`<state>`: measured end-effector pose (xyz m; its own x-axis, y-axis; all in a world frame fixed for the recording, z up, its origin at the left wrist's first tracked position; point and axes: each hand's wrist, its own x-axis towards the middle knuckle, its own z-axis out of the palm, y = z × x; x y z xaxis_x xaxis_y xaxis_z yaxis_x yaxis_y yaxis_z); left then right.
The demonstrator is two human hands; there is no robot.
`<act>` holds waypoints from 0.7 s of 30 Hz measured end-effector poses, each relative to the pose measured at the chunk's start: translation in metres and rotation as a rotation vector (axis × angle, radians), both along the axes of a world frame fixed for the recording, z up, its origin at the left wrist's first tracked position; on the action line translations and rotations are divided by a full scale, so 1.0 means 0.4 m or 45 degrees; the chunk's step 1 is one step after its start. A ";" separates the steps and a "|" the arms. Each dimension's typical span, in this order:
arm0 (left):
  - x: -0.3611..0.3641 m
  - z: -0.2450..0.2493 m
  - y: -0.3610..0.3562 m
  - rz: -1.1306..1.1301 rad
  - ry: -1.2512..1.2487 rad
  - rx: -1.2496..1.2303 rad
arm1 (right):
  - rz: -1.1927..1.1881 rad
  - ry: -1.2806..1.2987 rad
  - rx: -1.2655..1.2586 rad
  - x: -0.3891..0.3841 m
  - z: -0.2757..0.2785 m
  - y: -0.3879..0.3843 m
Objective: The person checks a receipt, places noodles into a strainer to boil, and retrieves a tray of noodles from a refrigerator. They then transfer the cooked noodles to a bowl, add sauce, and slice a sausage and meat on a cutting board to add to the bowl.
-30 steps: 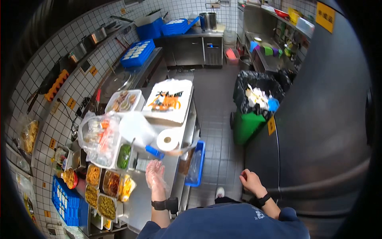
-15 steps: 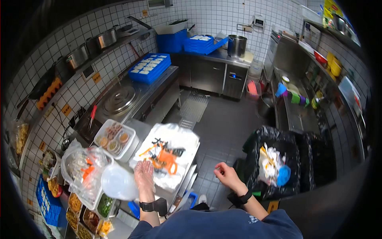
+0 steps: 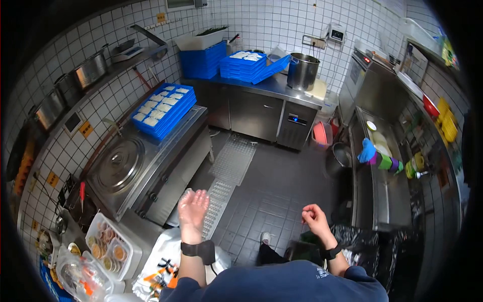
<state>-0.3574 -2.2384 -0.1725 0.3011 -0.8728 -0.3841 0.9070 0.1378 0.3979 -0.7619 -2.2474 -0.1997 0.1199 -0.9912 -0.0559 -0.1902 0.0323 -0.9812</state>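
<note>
My left hand (image 3: 193, 209), in a thin clear plastic glove, is held palm up over the floor. Its fingers are stretched out and nothing lies on it. Bare and loosely curled, my right hand (image 3: 315, 219) hangs in the air to the right, thumb close to the fingers, with nothing visible in it. Below my left forearm is a white-covered surface (image 3: 149, 256) with orange and black markings. Left of it stands a clear tub (image 3: 132, 250) of small lidded cups. A plastic bag (image 3: 75, 272) with orange and white contents sits at the lower left.
Ahead on the left, a steel counter carries a round lid (image 3: 118, 163) and blue trays (image 3: 163, 113) of white packets. A steel pot (image 3: 302, 72) stands on the back counter. To the right are a sink (image 3: 390, 196) and black-bagged bins (image 3: 372, 246). A metal floor plate (image 3: 231, 158) lies ahead.
The view has shifted forward into the kitchen. The white-covered surface and tub now sit lower left. My left hand has moved from above that surface to above the floor; my right hand stays curled.
</note>
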 end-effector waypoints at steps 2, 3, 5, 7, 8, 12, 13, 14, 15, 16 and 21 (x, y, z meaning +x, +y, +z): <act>0.039 -0.041 -0.123 0.144 0.089 0.021 | 0.000 -0.053 -0.011 0.000 0.014 -0.185; 0.058 -0.053 -0.174 0.238 0.058 0.091 | 0.001 -0.058 -0.022 0.007 0.021 -0.271; 0.084 -0.050 -0.269 0.393 0.053 0.199 | 0.057 -0.018 0.060 0.028 0.065 -0.418; 0.119 -0.054 -0.336 0.513 0.010 0.283 | 0.139 -0.006 0.030 0.062 0.082 -0.574; 0.137 -0.050 -0.366 0.568 -0.020 0.286 | 0.213 0.001 -0.023 0.081 0.088 -0.650; 0.266 -0.066 -0.489 0.771 -0.051 0.220 | 0.325 -0.145 -0.056 0.181 0.126 -0.948; 0.303 -0.067 -0.532 0.830 -0.023 0.208 | 0.328 -0.153 -0.102 0.205 0.126 -1.028; 0.338 -0.075 -0.584 0.883 0.004 0.194 | 0.326 -0.162 -0.150 0.232 0.118 -1.104; 0.369 -0.087 -0.642 0.912 0.014 0.191 | 0.324 -0.139 -0.195 0.253 0.106 -1.184; 0.386 -0.091 -0.718 0.915 0.001 0.178 | 0.324 -0.154 -0.204 0.275 0.090 -1.258; 0.457 -0.103 -1.163 0.537 0.096 0.175 | 0.270 -0.138 -0.125 0.350 0.101 -1.572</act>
